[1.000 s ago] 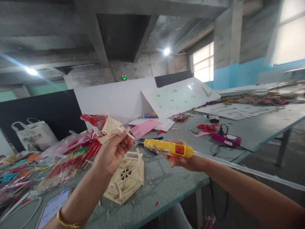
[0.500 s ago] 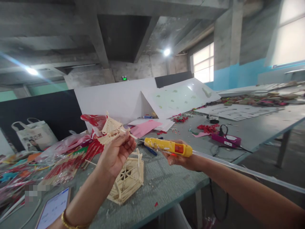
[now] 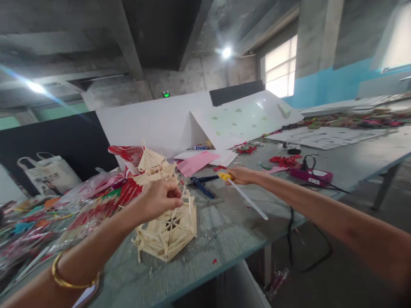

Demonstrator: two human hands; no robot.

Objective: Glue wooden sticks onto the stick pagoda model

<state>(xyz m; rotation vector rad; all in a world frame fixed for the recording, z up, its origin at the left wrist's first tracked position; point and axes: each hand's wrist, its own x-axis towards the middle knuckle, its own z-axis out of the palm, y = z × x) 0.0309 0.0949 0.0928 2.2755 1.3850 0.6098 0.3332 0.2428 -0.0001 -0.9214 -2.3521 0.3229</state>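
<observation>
Sitting on the surface (image 3: 224,244), the hexagonal stick frame (image 3: 175,244) is partly hidden by the left hand (image 3: 162,197), fingers curled; whether they pinch anything, I cannot tell. Farther, the right hand (image 3: 241,175) grips a yellow glue gun (image 3: 224,176), probably angled away for clearance.

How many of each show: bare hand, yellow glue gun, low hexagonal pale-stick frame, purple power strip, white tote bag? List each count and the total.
Bare hands: 2 (left hand, right hand)
Yellow glue gun: 1
Low hexagonal pale-stick frame: 1
Purple power strip: 1
White tote bag: 1
Total: 6
</observation>
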